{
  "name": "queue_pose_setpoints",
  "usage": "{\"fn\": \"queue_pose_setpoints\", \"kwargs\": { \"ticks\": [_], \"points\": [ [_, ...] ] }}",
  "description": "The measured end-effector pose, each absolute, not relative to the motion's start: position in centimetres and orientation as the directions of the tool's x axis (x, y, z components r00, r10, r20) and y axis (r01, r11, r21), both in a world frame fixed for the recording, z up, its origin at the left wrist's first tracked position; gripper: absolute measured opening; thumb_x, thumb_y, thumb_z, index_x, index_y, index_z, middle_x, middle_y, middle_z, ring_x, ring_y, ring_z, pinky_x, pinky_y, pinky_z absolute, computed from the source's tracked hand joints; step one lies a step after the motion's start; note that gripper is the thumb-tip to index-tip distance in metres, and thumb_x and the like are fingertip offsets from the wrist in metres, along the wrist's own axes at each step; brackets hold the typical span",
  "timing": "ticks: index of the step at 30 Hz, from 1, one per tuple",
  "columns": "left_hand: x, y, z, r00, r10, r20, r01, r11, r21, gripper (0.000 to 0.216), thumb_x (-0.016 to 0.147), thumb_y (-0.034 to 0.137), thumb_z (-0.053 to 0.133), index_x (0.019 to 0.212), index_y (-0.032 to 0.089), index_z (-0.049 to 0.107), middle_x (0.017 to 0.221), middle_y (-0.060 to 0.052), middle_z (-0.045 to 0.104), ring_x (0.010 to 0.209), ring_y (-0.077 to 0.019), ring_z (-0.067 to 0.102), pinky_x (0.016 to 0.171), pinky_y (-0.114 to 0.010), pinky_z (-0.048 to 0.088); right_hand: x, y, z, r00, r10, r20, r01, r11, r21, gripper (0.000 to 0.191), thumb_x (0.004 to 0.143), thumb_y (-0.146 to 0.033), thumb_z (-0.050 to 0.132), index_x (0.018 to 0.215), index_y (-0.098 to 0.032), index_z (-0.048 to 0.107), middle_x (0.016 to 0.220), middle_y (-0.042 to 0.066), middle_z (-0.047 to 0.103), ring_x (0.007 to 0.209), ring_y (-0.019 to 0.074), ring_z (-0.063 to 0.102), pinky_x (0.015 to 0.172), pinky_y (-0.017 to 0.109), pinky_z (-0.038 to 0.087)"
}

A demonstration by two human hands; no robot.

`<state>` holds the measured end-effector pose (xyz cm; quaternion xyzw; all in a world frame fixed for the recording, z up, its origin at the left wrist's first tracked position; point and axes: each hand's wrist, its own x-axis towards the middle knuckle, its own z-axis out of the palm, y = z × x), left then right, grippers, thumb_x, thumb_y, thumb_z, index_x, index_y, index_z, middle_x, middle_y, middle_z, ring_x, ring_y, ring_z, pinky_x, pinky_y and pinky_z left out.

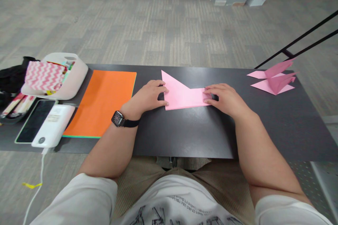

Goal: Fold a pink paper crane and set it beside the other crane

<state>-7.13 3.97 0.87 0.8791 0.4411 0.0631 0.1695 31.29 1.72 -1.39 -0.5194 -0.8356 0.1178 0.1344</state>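
Note:
A folded sheet of pink paper (179,96) lies on the dark table in front of me, with a pointed flap rising at its upper left and a narrower strip to the right. My left hand (150,95), with a black watch (118,118) on its wrist, grips the paper's left edge between thumb and fingers. At the right end my right hand (224,98) holds the strip the same way, fingertips on top of it. Two folded pink paper cranes (280,82) rest at the table's far right, apart from my hands.
Orange paper (105,95) lies left of my left hand. Farther left are a white basket (79,77) of supplies, a phone (35,121) and a white power bank (52,126) with a cable. Black metal bars (303,40) stand beyond the table's right back edge.

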Motion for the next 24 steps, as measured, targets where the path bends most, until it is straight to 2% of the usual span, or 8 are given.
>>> {"fn": "queue_pose_setpoints", "kwargs": {
  "ticks": [7, 18, 24],
  "points": [
    [-7.03, 3.99, 1.23, 0.597, 0.801, -0.039, 0.764, -0.554, 0.331, 0.050, 0.087, 0.044, 0.084, 0.132, 0.023, 0.076, 0.157, -0.012, 0.063, 0.144, -0.0335, 0.058, 0.124, -0.048, 0.045, 31.21, 1.70, -1.26, -0.432, 0.895, 0.110, 0.830, 0.443, -0.340, 0.033, 0.097, -0.041, 0.072, 0.128, -0.034, 0.080, 0.141, 0.007, 0.076, 0.131, 0.0368, 0.067, 0.112, 0.062, 0.048],
    [-6.89, 3.82, 1.19, 0.597, 0.802, -0.033, 0.761, -0.553, 0.339, 0.064, 0.088, 0.042, 0.085, 0.146, 0.022, 0.067, 0.158, -0.011, 0.064, 0.147, -0.0326, 0.057, 0.127, -0.047, 0.042, 31.30, 1.75, -1.46, -0.430, 0.895, 0.114, 0.831, 0.442, -0.336, 0.032, 0.096, -0.041, 0.073, 0.127, -0.034, 0.081, 0.142, 0.007, 0.075, 0.132, 0.0361, 0.067, 0.113, 0.061, 0.049],
    [-6.55, 3.67, 1.00, 0.596, 0.799, -0.085, 0.779, -0.548, 0.304, 0.056, 0.093, 0.045, 0.081, 0.146, 0.028, 0.071, 0.162, -0.012, 0.058, 0.150, -0.0354, 0.053, 0.126, -0.052, 0.044, 31.37, 1.76, -1.71, -0.411, 0.905, 0.110, 0.843, 0.423, -0.334, 0.031, 0.098, -0.045, 0.072, 0.126, -0.036, 0.082, 0.143, 0.005, 0.075, 0.133, 0.0366, 0.067, 0.112, 0.063, 0.048]
  ]
}}
